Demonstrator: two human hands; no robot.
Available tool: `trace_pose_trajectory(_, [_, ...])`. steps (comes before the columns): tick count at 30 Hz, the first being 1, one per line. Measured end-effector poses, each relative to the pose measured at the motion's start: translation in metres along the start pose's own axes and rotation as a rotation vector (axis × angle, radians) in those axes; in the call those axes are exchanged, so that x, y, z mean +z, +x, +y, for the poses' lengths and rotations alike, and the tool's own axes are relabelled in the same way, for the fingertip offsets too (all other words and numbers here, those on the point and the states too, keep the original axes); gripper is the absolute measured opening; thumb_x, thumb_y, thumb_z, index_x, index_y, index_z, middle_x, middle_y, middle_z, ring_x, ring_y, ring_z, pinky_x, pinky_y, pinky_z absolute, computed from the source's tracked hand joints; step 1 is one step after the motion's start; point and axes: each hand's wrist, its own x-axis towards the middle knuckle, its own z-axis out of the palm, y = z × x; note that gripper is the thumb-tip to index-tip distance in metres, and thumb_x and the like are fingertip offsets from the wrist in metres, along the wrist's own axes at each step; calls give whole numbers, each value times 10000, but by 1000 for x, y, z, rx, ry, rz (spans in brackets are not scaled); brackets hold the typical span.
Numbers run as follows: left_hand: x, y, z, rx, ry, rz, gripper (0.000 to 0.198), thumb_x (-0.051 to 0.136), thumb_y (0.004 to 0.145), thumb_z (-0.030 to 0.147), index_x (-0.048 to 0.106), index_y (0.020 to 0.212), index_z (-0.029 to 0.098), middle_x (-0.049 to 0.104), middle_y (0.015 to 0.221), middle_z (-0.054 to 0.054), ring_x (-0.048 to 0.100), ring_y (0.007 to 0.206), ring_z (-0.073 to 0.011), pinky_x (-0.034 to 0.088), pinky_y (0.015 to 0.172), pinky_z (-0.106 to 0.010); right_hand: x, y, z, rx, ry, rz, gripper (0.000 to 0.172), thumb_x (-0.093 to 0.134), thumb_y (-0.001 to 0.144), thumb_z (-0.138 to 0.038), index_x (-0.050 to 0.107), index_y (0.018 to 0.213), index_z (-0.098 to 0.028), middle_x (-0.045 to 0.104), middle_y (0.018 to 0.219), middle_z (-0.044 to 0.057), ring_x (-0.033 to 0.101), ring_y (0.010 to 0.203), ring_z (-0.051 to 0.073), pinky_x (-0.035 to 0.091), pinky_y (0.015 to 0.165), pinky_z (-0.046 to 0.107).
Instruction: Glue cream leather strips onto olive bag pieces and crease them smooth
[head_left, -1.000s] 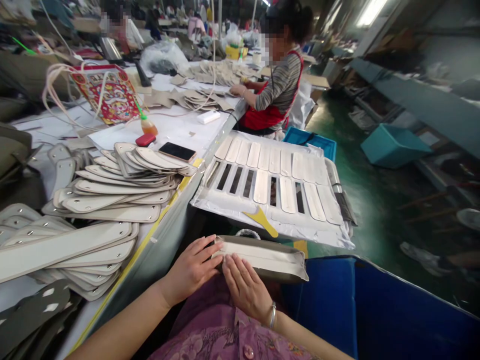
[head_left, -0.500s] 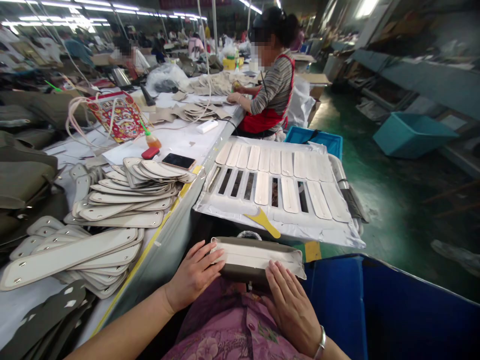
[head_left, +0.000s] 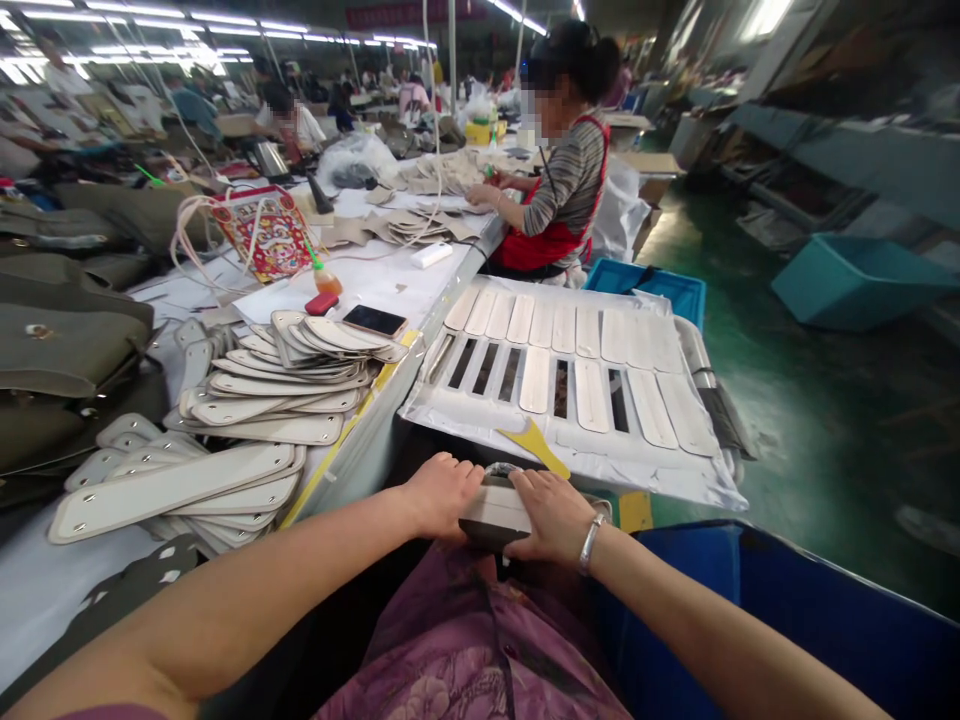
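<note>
Just in front of my lap sits an olive-grey bag piece (head_left: 496,538) with a whitish panel (head_left: 496,508) on top. My left hand (head_left: 448,493) is closed over its left end, fingers bent over the far edge. Farther right, my right hand (head_left: 553,512) grips the same piece, fingers over the far edge and thumb on the near side. The right hand and wrist hide much of its right end. Beyond the fingers, a yellow scraper (head_left: 536,447) lies at the near edge of a white-covered rack (head_left: 480,412) that carries several pale strips (head_left: 534,380).
Stacked pale straps (head_left: 180,490) cover the table's edge at left, near a phone (head_left: 375,320) and a glue bottle (head_left: 326,278). Olive bags (head_left: 67,340) pile up far left. A deep blue bin (head_left: 679,570) stands close on my right. A co-worker (head_left: 566,180) sits beyond the rack.
Both hands have shifted from lying flat on the panel to gripping the bag piece over its far edge, closer together. The view has swung slightly left.
</note>
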Motion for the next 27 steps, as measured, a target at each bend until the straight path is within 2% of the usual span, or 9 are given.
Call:
trace_pose_trajectory(2, [3,-4,2,-8,-6,32,703,612,605,511,469,1130,64,598,944,-143,570,864,-285,371,865,-441,1,0,-6,8,-35,29,726,734,507,-515,534,1069,-100,600,929,121,542,861,272,409,816,387])
trace_pose_trajectory(5, [6,-7,6,-55,-8,56,704,623,604,479,460,1147,61,594,978,-150,560,894,-289,306,941,-465,4,-2,-17,33,-77,73,717,724,528,-495,535,1071,-69,595,938,141,536,876,288,391,838,401])
trace_pose_trajectory(7, [7,-7,9,-76,-4,60,738,645,587,479,453,1161,58,594,988,-151,555,899,-290,276,967,-471,6,-1,-21,41,-87,74,754,725,527,-502,528,1094,-47,600,948,162,543,893,305,372,875,430])
trace_pose_trajectory(9, [7,-8,11,-79,1,68,796,672,560,493,440,1182,54,593,998,-153,550,908,-293,257,983,-475,4,1,-18,21,-55,33,878,738,494,-535,490,1168,-31,595,1016,191,542,947,325,351,914,455])
trace_pose_trajectory(12, [10,-11,13,-88,-2,103,836,704,527,500,437,1192,71,593,1008,-144,547,916,-290,234,1002,-478,-11,1,1,-21,90,-97,1030,733,490,-566,370,1311,-61,532,1203,198,516,1066,326,369,928,427])
trace_pose_trajectory(15, [14,-13,13,-113,-25,139,824,724,503,480,451,1179,95,594,1012,-138,546,931,-293,226,1011,-479,-30,-16,32,-5,186,-238,958,719,539,-523,363,1335,-127,509,1266,156,511,1106,303,395,914,387])
trace_pose_trajectory(18, [16,-13,14,-102,-39,164,789,715,513,445,459,1175,101,592,1033,-144,545,953,-301,218,1016,-486,-34,-42,54,38,133,-285,948,737,516,-481,382,1329,-145,488,1289,161,482,1142,322,342,964,433])
trace_pose_trajectory(22, [14,-14,16,-79,-43,168,749,700,532,413,467,1174,107,592,1054,-147,548,967,-302,208,1019,-496,-22,-54,61,77,76,-260,1009,772,462,-464,361,1337,-175,494,1283,148,462,1165,312,271,1013,469])
trace_pose_trajectory(27, [12,-8,19,-107,-5,186,737,713,532,340,473,1171,62,594,1023,-166,544,959,-312,176,1030,-518,-27,-32,60,115,51,-411,982,806,373,-438,458,1267,-227,591,1171,100,567,1022,305,393,912,422])
